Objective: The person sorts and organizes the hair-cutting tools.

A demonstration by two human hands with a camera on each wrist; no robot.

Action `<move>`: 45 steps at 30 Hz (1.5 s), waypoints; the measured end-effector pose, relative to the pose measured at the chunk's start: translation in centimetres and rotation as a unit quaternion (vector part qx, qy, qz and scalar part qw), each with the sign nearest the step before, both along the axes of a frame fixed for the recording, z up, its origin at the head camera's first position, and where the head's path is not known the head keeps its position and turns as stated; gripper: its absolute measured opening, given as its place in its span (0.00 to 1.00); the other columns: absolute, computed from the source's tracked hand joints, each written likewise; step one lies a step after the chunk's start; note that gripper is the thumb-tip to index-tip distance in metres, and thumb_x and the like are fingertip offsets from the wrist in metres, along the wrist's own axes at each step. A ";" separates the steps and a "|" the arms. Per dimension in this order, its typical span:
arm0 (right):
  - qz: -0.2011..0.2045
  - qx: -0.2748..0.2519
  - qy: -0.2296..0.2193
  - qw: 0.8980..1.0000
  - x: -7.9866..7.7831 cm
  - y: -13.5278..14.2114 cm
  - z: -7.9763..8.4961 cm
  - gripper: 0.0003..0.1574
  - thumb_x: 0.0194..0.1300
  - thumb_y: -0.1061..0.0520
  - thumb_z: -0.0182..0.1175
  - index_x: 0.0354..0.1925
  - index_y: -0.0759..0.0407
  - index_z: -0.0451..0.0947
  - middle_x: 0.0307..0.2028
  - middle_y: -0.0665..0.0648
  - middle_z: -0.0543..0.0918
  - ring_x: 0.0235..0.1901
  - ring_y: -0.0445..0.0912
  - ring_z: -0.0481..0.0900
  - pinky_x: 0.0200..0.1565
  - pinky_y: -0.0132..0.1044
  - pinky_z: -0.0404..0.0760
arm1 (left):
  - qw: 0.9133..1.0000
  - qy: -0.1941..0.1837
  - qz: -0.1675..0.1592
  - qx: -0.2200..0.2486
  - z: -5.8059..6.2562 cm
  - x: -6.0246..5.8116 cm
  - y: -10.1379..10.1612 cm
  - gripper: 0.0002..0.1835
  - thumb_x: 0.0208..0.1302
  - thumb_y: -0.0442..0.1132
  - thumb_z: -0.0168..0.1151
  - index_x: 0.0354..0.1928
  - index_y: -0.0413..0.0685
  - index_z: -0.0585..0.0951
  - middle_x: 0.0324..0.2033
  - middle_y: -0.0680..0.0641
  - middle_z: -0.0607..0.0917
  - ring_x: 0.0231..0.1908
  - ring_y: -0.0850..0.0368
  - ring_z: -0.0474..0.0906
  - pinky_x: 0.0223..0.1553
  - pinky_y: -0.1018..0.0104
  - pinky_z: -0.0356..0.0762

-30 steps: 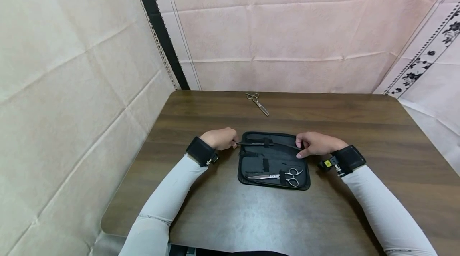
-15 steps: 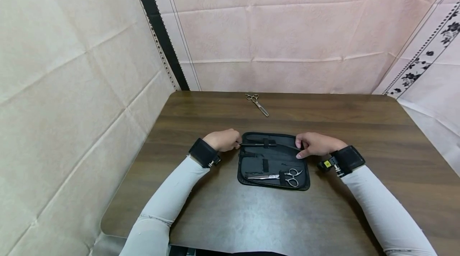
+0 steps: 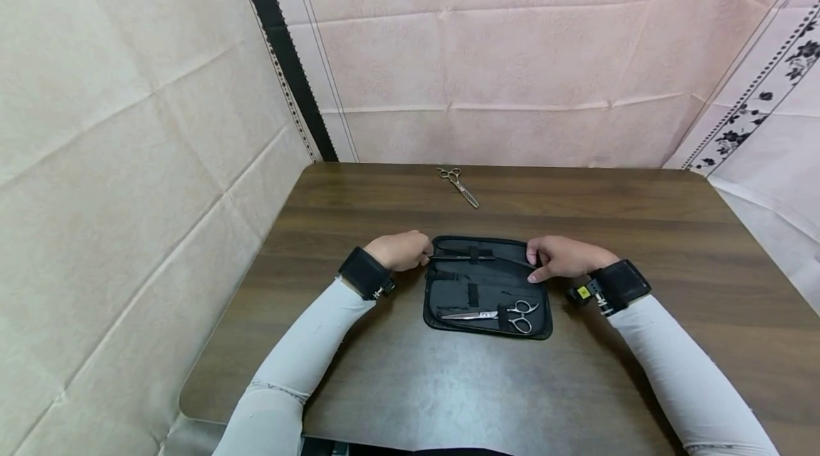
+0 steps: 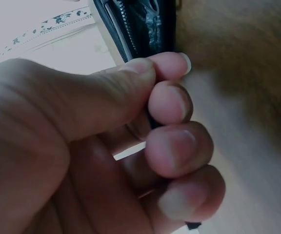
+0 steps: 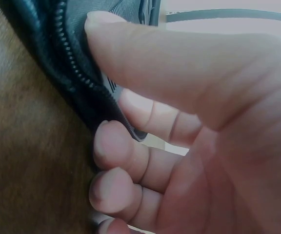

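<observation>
A black zippered case [image 3: 458, 292] lies open and flat on the table. Inside its near side, silver scissors [image 3: 490, 314] sit under an elastic loop. My left hand [image 3: 402, 250] pinches the left end of a thin black stick-like tool [image 3: 464, 257], whose length runs into the case's far loop; its exact kind cannot be made out. In the left wrist view, thumb and curled fingers [image 4: 172, 102] close on it, and a dark tip pokes out below them. My right hand [image 3: 564, 255] grips the case's right edge, thumb [image 5: 126, 48] inside and fingers against the outer side.
Silver thinning scissors [image 3: 460, 187] lie near the far edge of the brown wooden table [image 3: 359, 207], beyond the case. Pale patterned cloth walls [image 3: 487, 57] stand at the back and left.
My left hand has shifted slightly to the right, sliding the thin black tool further into the case's loop. The right hand keeps its hold on the edge.
</observation>
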State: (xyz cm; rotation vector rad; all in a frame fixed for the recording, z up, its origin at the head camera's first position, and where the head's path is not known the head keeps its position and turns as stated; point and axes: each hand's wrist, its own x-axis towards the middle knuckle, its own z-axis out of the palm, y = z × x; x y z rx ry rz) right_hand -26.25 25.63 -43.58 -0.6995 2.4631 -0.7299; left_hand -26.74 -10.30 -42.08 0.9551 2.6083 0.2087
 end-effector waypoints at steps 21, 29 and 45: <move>0.005 -0.009 0.000 1.000 0.3 -0.2 -0.3 0.19 0.62 0.52 0.75 0.38 0.57 0.74 0.23 0.49 0.68 0.24 0.45 0.69 0.30 0.36 0.68 | 0.996 -0.054 0.072 -0.014 1.9 0.2 -3.4 0.11 0.72 0.32 0.64 0.30 0.43 0.90 0.24 0.45 0.89 0.20 0.60 0.79 0.24 0.69 0.76; 0.015 -0.011 0.013 1.000 0.0 0.0 -0.5 0.20 0.61 0.52 0.76 0.38 0.57 0.73 0.23 0.48 0.68 0.24 0.43 0.68 0.30 0.35 0.67 | 0.996 -0.048 0.065 -0.030 2.0 0.1 -3.1 0.11 0.73 0.32 0.63 0.32 0.44 0.91 0.22 0.45 0.87 0.19 0.61 0.75 0.24 0.70 0.75; 0.010 -0.026 0.012 1.000 0.1 0.4 -0.4 0.40 0.63 0.52 0.75 0.65 0.62 0.67 0.30 0.54 0.73 0.29 0.46 0.71 0.32 0.36 0.70 | 0.998 -0.020 0.045 -0.048 2.2 0.1 -2.5 0.13 0.72 0.31 0.64 0.28 0.42 0.90 0.14 0.55 0.74 0.19 0.61 0.69 0.25 0.70 0.68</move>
